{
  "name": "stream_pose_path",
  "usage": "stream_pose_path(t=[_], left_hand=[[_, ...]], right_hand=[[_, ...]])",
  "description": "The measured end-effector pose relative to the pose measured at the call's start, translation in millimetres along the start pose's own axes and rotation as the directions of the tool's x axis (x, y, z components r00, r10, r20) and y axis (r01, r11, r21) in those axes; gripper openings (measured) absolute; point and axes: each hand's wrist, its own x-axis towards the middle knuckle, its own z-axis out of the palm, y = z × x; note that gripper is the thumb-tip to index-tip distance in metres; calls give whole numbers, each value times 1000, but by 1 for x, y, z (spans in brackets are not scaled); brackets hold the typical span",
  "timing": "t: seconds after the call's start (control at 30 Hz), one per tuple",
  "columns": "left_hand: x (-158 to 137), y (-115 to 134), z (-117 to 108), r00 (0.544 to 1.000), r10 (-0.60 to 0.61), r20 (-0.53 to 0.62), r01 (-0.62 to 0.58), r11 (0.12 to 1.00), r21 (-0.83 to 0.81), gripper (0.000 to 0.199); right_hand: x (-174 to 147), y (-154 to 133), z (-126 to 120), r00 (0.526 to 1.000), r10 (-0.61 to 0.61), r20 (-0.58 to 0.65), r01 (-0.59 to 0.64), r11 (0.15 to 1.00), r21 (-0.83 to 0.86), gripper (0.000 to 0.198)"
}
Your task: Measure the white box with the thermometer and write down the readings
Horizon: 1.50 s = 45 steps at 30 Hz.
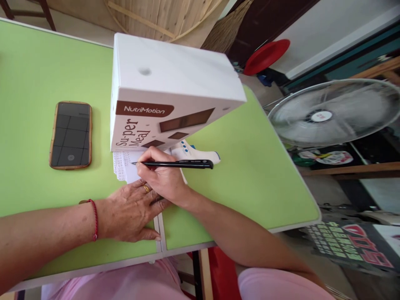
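My right hand (167, 177) pinches a black pen (184, 164), its tip touching a sheet of white paper (133, 171). Small handwriting or print covers the left part of the sheets. Lying flat with fingers stretched out, my left hand (133, 210) presses on the lower edge of the paper. A ring and a red bracelet are on that hand and wrist. Right behind the paper stands a white NutriMotion box (175, 96), which hides the sheet's far side. Beside the box, partly under my right hand, is a white device with blue buttons (203, 156).
A phone (71, 135) with a dark screen lies left on the green table (250, 187). Past the table's right edge, a fan (334, 112) is spinning. Behind are a red basin (267, 56) and a round wooden panel (165, 16).
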Motion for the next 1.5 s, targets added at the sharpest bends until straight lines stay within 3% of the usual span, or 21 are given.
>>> stream_pose_path(t=[0.93,1.33,1.5], left_hand=[[0,0,0,999,-6,-35,6,1000,-15,75],[2,0,-2,999,-14,51,13,1000,4,76],[2,0,-2,1000,6,11,-6,1000,1,77]], right_hand=[[0,4,1,999,-10,31,9,1000,10,12],[0,5,0,999,-31,33,31,999,10,13],[-5,5,0,992,-98,-75,96,995,-23,13]])
